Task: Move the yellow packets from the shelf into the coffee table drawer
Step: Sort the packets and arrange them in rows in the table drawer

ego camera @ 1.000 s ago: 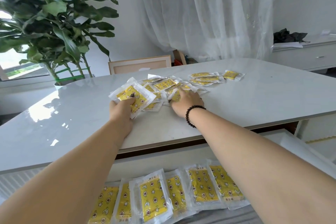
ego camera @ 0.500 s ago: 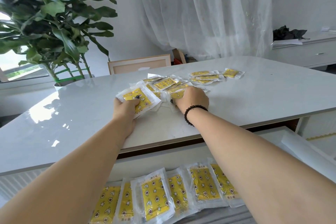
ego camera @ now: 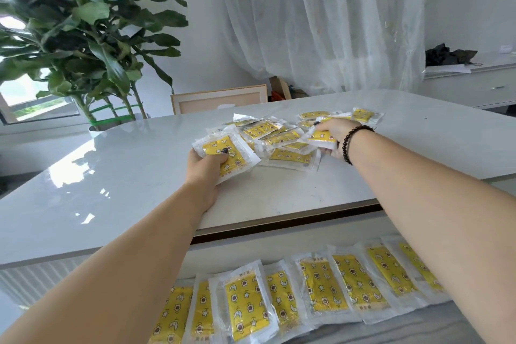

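1 head view looks forward and down (wide-angle), close over the table [ego camera: 418, 148]

My left hand [ego camera: 206, 167] covers the near corner of the packet [ego camera: 227, 155] in its grip, and my fingers under it are out of sight. My right hand [ego camera: 333, 132] hides part of another packet [ego camera: 321, 137]. The bottom edge cuts the row of packets in the drawer [ego camera: 279, 304], and my right forearm covers its far end. The print on them is too small to read.
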